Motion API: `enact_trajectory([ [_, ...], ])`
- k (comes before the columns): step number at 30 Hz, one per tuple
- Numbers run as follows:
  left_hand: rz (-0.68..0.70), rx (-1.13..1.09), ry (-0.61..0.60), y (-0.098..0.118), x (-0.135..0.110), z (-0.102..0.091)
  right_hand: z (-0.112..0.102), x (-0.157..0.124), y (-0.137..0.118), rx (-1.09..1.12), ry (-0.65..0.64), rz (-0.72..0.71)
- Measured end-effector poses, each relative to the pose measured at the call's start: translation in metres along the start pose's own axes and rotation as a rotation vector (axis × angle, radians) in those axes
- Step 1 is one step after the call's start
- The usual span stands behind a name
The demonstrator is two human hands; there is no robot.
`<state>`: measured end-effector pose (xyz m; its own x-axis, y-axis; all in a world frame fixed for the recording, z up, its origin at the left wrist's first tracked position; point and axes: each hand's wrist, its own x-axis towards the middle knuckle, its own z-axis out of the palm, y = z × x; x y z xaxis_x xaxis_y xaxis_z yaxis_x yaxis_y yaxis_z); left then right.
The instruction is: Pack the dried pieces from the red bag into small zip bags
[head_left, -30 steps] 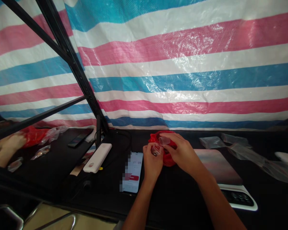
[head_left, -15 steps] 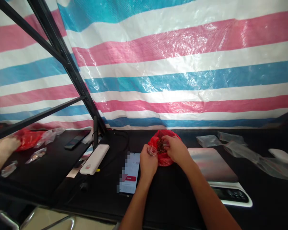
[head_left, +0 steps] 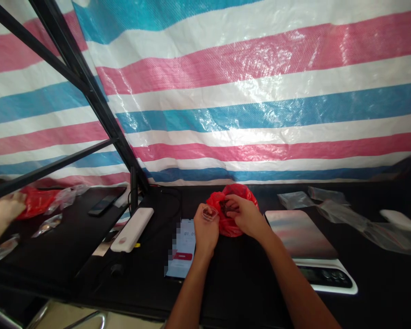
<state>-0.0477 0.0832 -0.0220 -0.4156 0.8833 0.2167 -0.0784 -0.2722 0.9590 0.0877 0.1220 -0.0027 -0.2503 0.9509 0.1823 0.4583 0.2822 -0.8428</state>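
Note:
My left hand (head_left: 205, 230) is closed round a small clear plastic container (head_left: 209, 213), held just left of a red plastic bag (head_left: 239, 193) on the black table (head_left: 253, 283). My right hand (head_left: 246, 215) has its fingers curled and pinched inside the bag's open mouth, among the dark brown contents (head_left: 226, 208). What those fingers hold is hidden. The two hands are nearly touching.
A phone (head_left: 182, 249) with a lit screen lies left of my left wrist, beside a white power bank (head_left: 132, 224). A kitchen scale (head_left: 303, 237) sits to the right, with clear plastic bags (head_left: 329, 201) beyond it. Another person's hand (head_left: 0, 214) works at far left, past a black metal frame (head_left: 89, 96).
My right hand, which held a small clear cup above the bag, has gone down into the bag's mouth. The left hand stayed beside the bag. The view shifted slightly.

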Motion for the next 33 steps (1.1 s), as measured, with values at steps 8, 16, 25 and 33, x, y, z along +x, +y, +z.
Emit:
enact_trajectory([
  [8, 0.025, -0.022, -0.013, 0.002, 0.001, 0.000, 0.008, 0.004, 0.008, 0.144, 0.069, -0.002],
  [16, 0.022, 0.019, -0.005, 0.001, 0.001, 0.000, 0.014, 0.002, 0.007, 0.157, 0.145, -0.047],
  [25, 0.051, 0.174, 0.097, 0.001, -0.002, 0.001, -0.016, -0.002, 0.003, 0.181, 0.212, -0.035],
  [33, 0.096, 0.335, 0.102, 0.005, -0.007, 0.003, -0.030, -0.022, -0.045, 0.193, 0.102, -0.274],
])
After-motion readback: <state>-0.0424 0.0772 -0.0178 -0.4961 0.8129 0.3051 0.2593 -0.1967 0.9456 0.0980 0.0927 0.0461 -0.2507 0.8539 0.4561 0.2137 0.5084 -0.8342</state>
